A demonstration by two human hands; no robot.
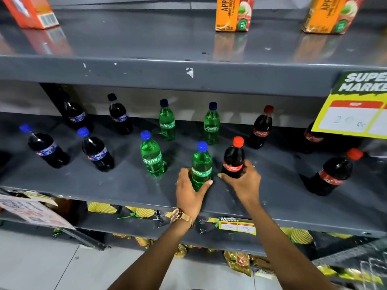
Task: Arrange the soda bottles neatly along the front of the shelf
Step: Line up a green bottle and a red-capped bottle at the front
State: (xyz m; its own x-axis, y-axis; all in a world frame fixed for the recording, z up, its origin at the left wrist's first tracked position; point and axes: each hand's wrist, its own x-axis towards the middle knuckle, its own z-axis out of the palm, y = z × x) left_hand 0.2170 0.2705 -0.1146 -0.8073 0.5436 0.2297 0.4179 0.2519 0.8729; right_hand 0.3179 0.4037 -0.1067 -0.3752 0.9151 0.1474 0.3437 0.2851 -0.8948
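Green Sprite bottle (201, 168) gripped in left hand (189, 192); right hand (245, 182) clasps Coca-Cola bottle (233, 162) beside it

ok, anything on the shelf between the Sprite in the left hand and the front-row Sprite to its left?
Nothing. In the head view, only bare shelf separates the held Sprite in the left hand from the front-row Sprite.

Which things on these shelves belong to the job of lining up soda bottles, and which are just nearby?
Job:
Sprite bottle in left hand
Coca-Cola bottle in right hand
other soda bottles, e.g. blue-capped cola
middle shelf

Nearby:
apple juice cartons
price sign
snack packets
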